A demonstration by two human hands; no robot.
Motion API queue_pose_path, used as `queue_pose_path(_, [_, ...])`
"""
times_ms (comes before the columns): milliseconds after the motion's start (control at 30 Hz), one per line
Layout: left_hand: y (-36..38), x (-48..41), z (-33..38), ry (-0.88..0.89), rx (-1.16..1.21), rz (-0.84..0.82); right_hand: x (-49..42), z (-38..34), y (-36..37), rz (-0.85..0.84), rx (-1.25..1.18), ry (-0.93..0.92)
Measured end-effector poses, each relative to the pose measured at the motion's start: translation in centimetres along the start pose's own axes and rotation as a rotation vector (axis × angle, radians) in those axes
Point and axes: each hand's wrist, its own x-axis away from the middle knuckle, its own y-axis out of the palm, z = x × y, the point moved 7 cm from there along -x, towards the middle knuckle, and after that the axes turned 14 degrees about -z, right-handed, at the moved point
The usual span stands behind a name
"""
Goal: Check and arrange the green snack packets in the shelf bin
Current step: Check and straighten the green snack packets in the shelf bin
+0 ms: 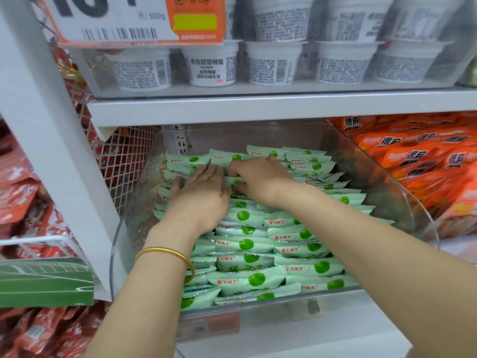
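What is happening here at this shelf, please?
A person is sorting green packets in a clear bin on a shop shelf. The left hand, with a gold bangle on the wrist, lies flat on the packets at the back left. The right hand beside it seems to pinch one packet between thumb and fingers. The front rows lie in neat layers. White cups stand on the shelf above, orange packets to the right.

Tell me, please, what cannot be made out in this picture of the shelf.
All in the head view:
- Some green packets lie hidden under the left hand and the right hand.
- The price tag is cut off by the top edge.
- The print on the white cups is too small to read.
- The label on the front of the bin is blurred.
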Motion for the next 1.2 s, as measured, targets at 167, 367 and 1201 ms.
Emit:
queue_pose_path(167, [-0.2,0.5,0.1,0.010,0.016,0.023,1.7,4.5,-2.4,0.356,-0.478,0.085])
queue_pose_path(367, [-0.4,0.8,0.5,0.044,0.061,0.051,-0.6,4.4,-2.2,0.321,-0.360,0.136])
queue_pose_path(1201, [-0.4,1.0,0.6,0.029,0.082,0.055,-1.7,4.6,-1.7,0.522,-0.769,0.049])
